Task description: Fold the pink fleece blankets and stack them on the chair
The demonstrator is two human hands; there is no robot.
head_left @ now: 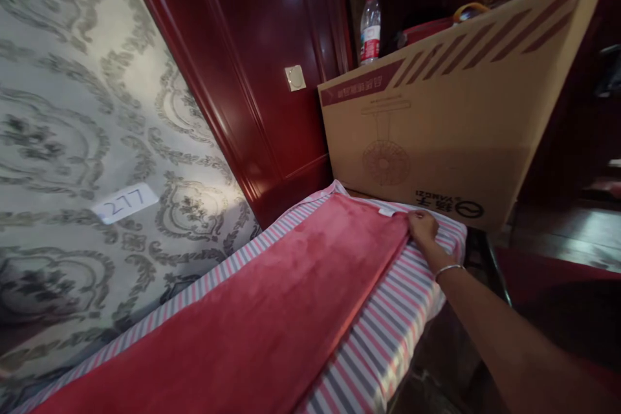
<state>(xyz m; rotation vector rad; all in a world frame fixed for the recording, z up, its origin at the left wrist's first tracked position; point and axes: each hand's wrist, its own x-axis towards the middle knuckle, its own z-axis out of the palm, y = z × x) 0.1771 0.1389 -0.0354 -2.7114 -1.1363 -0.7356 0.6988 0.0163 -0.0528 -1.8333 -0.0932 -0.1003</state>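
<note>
Red cloth [272, 291] folded in long strip, running near left to far right on striped sheet [378, 330]. Right hand [423, 225], with bracelet [449, 270] at wrist, closed on cloth's far right corner, just right of white tag [387, 212]. Blurred patch at near left edge, perhaps left hand [4, 372]; cannot tell whether wide or narrow. Patterned wall [126, 136] at left, bearing label "277" [127, 203]. Cardboard box [436, 123] upright beyond sheet; bottle [370, 29] with red cap behind box's left end. Switch [295, 78] on dark red panel [262, 32].
</note>
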